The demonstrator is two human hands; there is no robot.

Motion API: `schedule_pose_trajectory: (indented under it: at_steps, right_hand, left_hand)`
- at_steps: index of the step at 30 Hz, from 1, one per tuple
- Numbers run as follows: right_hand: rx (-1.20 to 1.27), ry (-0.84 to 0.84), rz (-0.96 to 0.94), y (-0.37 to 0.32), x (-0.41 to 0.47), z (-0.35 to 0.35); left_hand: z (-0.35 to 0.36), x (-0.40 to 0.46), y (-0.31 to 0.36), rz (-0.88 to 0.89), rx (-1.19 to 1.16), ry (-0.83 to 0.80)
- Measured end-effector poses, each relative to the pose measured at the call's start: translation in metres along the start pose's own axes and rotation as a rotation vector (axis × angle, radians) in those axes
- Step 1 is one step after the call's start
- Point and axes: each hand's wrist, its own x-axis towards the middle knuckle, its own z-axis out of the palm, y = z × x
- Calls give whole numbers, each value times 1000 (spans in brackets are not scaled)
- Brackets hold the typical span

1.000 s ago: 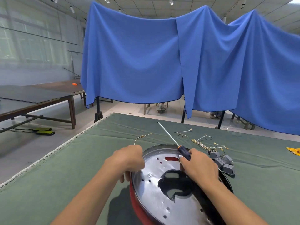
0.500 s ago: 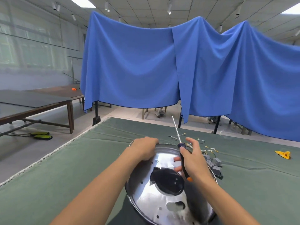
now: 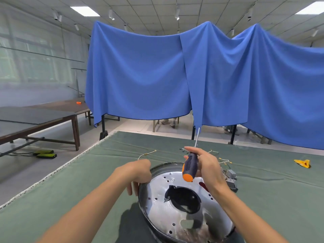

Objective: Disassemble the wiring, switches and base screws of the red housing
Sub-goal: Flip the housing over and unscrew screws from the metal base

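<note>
Head view: right hand (image 3: 205, 165) now grips the screwdriver (image 3: 189, 165) with its shaft swung upright; left hand (image 3: 138, 172) curls over the housing (image 3: 175, 207) rim on the tabletop (image 3: 87, 190), probably repositioning for base screws.

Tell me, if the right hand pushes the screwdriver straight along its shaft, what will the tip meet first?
Probably nothing close: the right hand holds the screwdriver tip up and away, toward the blue cloth far behind.

no readable text, labels or numbers
</note>
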Motion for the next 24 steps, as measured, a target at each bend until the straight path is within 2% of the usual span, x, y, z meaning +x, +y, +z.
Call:
schedule_pose_trajectory:
  at_steps: [2, 5, 8, 11, 15, 17, 24]
  right_hand:
    - [-165, -62, -60, -3, -1, 3]
    - [-328, -87, -168, -1, -6, 3]
    - [-433, 12, -260, 1, -11, -4]
    - [-517, 106, -300, 3, -15, -10]
    - [-614, 286, -453, -1, -15, -16]
    - [-576, 302, -541, -6, -15, -15]
    - [-357, 268, -401, -11, -10, -2]
  left_hand:
    - [1, 0, -2, 14, -2, 10]
    - [5, 7, 3, 53, 77, 120]
    - [10, 16, 10, 68, 236, 285]
    - [14, 23, 14, 48, 225, 366]
    - [10, 22, 10, 78, -37, 327]
    - [7, 15, 11, 69, -119, 285]
    - [15, 2, 16, -2, -185, 135]
